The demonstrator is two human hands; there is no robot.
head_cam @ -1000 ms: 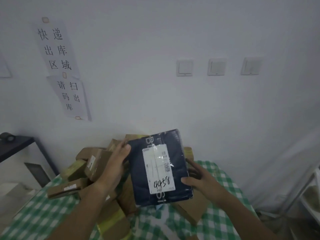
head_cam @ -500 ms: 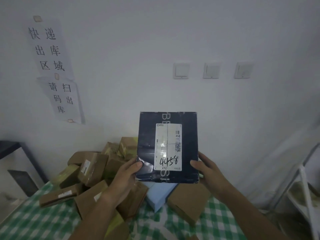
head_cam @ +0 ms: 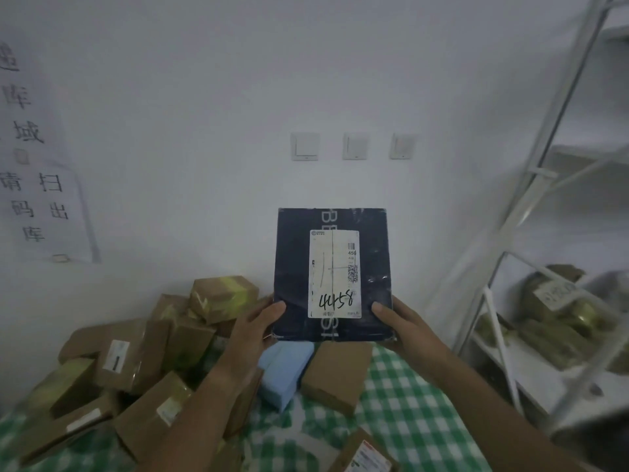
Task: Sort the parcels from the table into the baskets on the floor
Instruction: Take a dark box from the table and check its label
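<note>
Head view, dark parcel [head_cam: 292,267] upright, gripped between both hands, left [head_cam: 253,330], right [head_cam: 408,330].

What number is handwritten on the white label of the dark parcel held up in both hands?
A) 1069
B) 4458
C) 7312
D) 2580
B: the white label on the dark parcel, held by the left hand and right hand at its lower corners, reads 4458 in black marker near its bottom edge.

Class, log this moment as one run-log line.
left hand: grips dark parcel | right hand: grips parcel | parcel: upright above table, label 4458 | baskets: unseen
</note>
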